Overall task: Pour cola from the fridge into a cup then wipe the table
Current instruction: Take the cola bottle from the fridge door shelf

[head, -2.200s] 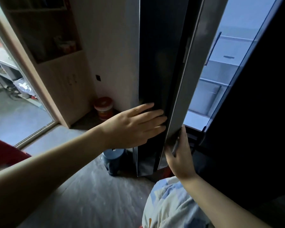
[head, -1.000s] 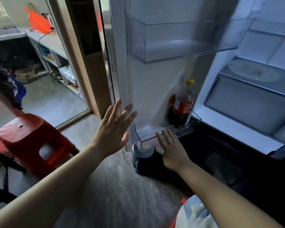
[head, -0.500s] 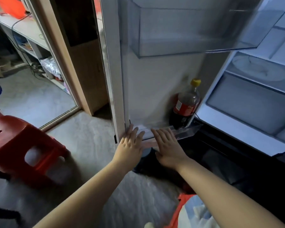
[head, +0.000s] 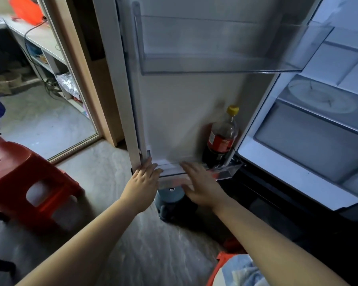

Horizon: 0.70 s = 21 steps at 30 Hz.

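Clear-plastic door bin (head: 225,174) holds one cola bottle (head: 220,141); two hands, left hand (head: 142,182) and right hand (head: 201,186), rest spread-fingered and empty at its front.

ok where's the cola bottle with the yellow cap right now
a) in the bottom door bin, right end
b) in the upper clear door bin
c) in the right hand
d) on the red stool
a: the yellow-capped plastic cola bottle with the red label stands upright at the right end of the clear bottom door bin, with neither hand on it.
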Motion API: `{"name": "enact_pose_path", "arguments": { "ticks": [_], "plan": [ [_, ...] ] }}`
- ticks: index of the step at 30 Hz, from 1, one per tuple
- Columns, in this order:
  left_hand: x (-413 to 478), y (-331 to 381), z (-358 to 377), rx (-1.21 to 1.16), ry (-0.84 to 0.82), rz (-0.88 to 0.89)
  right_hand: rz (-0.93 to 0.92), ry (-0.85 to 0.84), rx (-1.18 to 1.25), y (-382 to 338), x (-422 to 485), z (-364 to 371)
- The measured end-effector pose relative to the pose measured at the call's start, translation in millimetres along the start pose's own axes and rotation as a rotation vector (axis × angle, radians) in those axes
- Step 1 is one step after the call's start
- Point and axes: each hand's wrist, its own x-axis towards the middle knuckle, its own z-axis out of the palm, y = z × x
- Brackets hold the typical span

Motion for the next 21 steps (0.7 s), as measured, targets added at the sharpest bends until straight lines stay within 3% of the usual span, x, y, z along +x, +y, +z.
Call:
{"name": "enact_pose_path", "arguments": {
  "ticks": [3, 5, 7, 9, 12, 21],
  "plan": [
    [1, 0, -5, 0.058, -0.026, 0.016, -0.008, 0.510, -0.019, 6, 11, -53],
    [0, 1, -4, 0.017, -0.033, -0.013, 0.052, 0.697, -0.059, 14, 22, -89],
    [-2, 2, -2, -0.044, -0.079, -0.053, 0.161, 0.675, -0.120, 25, 36, -113],
    [-2, 3, -3, -0.082, -0.080, -0.062, 0.245, 0.546, -0.164, 38, 48, -121],
    [-2, 3, -1, -0.121, -0.086, -0.077, 0.312, 0.411, -0.031, 54, 54, -116],
    [-2, 3, -1, 0.013, -0.103, -0.069, 0.232, 0.432, 0.092, 64, 49, -101]
  ]
}}
